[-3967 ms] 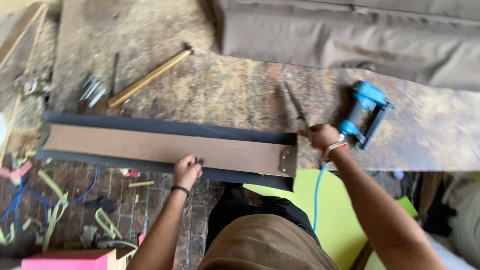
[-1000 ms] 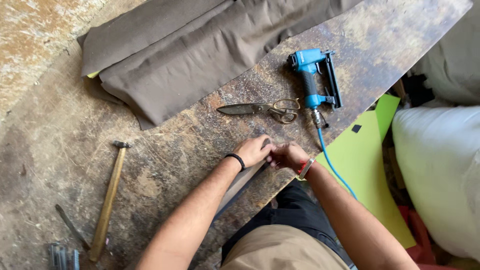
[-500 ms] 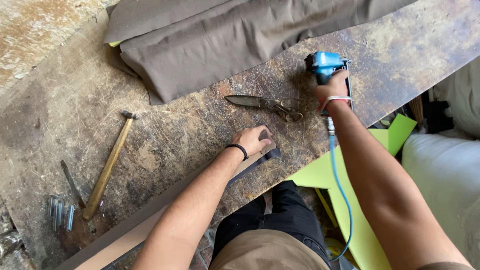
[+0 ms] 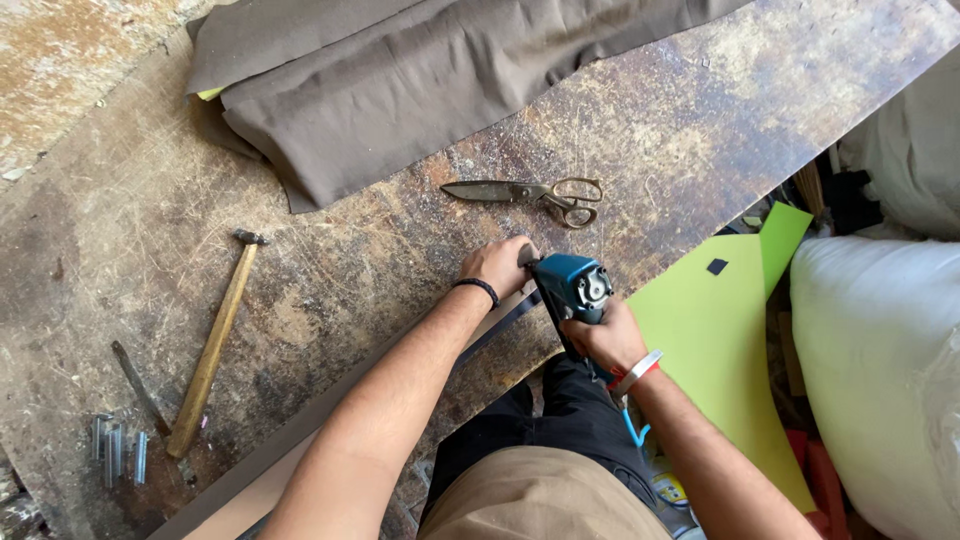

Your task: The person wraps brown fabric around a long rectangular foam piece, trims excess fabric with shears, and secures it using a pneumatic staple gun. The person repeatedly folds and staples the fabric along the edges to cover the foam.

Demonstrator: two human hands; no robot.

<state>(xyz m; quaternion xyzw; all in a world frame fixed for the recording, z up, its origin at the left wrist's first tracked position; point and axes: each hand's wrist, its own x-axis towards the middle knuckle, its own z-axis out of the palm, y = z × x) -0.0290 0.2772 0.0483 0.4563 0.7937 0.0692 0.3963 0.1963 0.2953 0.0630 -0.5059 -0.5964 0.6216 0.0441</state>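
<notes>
My right hand (image 4: pixel 603 338) grips a blue staple gun (image 4: pixel 572 287) with its nose against the end of a long board (image 4: pixel 300 455) wrapped in dark fabric. The board runs along the near edge of the worn workbench (image 4: pixel 700 130). My left hand (image 4: pixel 497 266) presses down on the board's end, right beside the gun's nose. A blue air hose (image 4: pixel 634 430) hangs below my right wrist.
Large scissors (image 4: pixel 530 194) lie just beyond my hands. A wooden-handled hammer (image 4: pixel 213 345) and strips of staples (image 4: pixel 117 450) lie at left. Folded brown fabric (image 4: pixel 400 70) covers the bench's far side. A lime-green sheet (image 4: pixel 720 330) and a white bag (image 4: pixel 880 380) sit at right.
My right hand picked the staple gun up from beyond the scissors and brought it down to the board's end beside my left hand.
</notes>
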